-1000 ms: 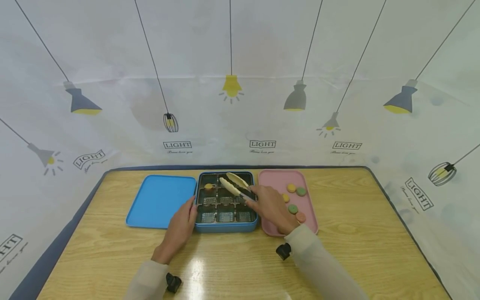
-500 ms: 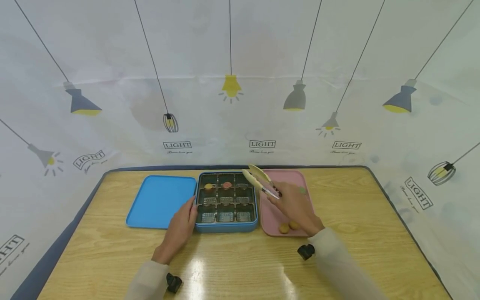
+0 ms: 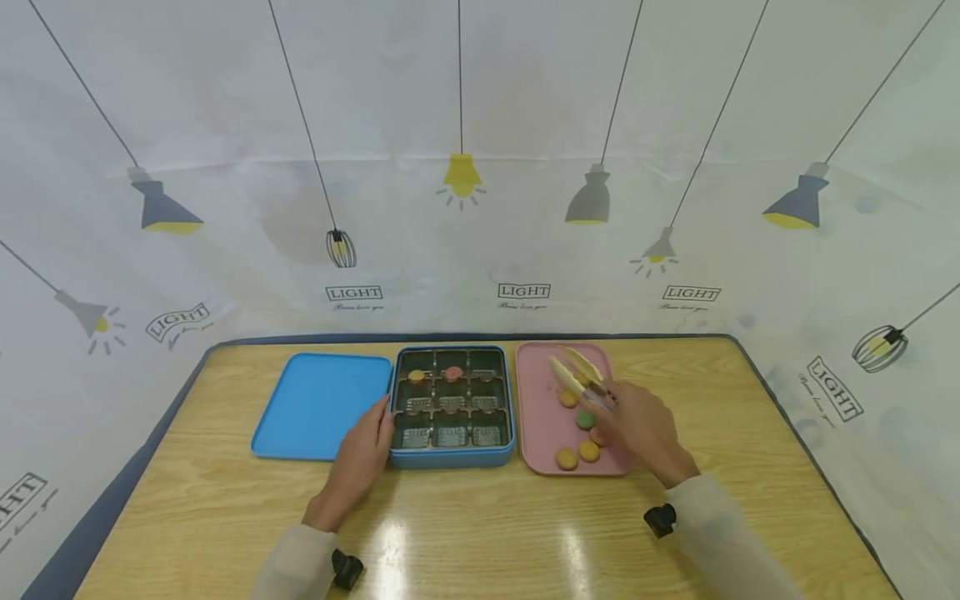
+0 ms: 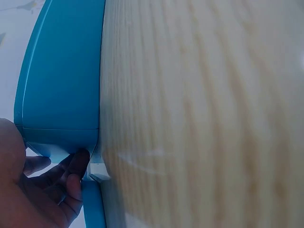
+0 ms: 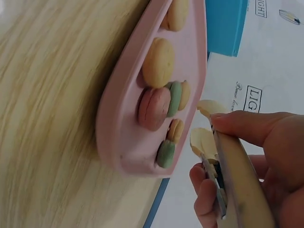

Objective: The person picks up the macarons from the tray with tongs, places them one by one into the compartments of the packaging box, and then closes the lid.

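My right hand holds a pair of tongs with pale, scoop-like tips, parted above the back half of a pink tray. On that tray lie several macarons: yellow ones such as the front macaron, a pinkish-red macaron and green ones like the green macaron. My left hand rests against the left side of a blue box, its fingertips touching the wall. Inside the box's dark divided insert, a yellow macaron and a red macaron sit in neighbouring back compartments.
A flat blue lid lies left of the box on the wooden table. The pink tray stands close to the box's right side. Behind the table hangs a white backdrop printed with lamps.
The tongs and my right hand have moved right, from over the box to over the pink tray. A red macaron now shows in the back middle compartment. My left hand has stayed put.
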`<state>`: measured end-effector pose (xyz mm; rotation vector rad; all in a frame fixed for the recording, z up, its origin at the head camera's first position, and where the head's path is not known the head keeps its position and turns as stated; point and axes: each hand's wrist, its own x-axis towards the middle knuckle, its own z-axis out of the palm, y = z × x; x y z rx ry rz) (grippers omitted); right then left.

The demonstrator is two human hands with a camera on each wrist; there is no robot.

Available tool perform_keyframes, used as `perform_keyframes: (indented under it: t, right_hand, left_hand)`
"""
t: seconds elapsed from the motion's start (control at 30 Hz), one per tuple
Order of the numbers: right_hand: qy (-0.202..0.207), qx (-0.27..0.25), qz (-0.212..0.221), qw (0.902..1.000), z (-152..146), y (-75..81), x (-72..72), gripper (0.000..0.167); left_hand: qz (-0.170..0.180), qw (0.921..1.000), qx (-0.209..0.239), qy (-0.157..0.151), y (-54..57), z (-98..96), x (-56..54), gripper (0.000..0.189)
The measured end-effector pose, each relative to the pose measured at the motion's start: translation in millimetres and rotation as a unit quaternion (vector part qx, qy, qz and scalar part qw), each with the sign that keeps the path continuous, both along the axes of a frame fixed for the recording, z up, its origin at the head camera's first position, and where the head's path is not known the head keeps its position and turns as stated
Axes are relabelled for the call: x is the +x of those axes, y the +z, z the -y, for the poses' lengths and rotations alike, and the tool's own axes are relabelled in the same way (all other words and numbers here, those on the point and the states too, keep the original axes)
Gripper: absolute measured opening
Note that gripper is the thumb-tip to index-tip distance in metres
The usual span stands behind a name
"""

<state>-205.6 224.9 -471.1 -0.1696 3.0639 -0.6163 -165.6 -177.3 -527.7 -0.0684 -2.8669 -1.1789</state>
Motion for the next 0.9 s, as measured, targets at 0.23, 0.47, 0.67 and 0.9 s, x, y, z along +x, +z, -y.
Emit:
perform_keyframes:
  t: [0.23,0.47,0.67,0.9]
  right_hand:
    - [-0.018,0.038,0.02,0.9989,-11,-2.4,2.1,0.034]
    - [-0.011,0.037,0.005,0.9992,-10,-5.7,1.9,0.024]
    - [0.004,0.028,-0.015,0.9995,-4,-5.0,0.5,0.038]
    - [0.027,-0.003,-0.021,0.9994,13,6.9,1.0,0.023]
  left_hand:
    - [0.0,1.0,-0.001,0.0,0.8,0.3,-1.0,0.051]
    - [0.002,1.0,-0.002,-0.001,-0.9,0.1,-0.8,0.051]
    - [0.007,1.0,0.001,0.0,-0.9,-0.2,-0.6,0.052]
    - [0.006,1.0,-0.002,0.004,0.3,-0.4,0.1,0.052]
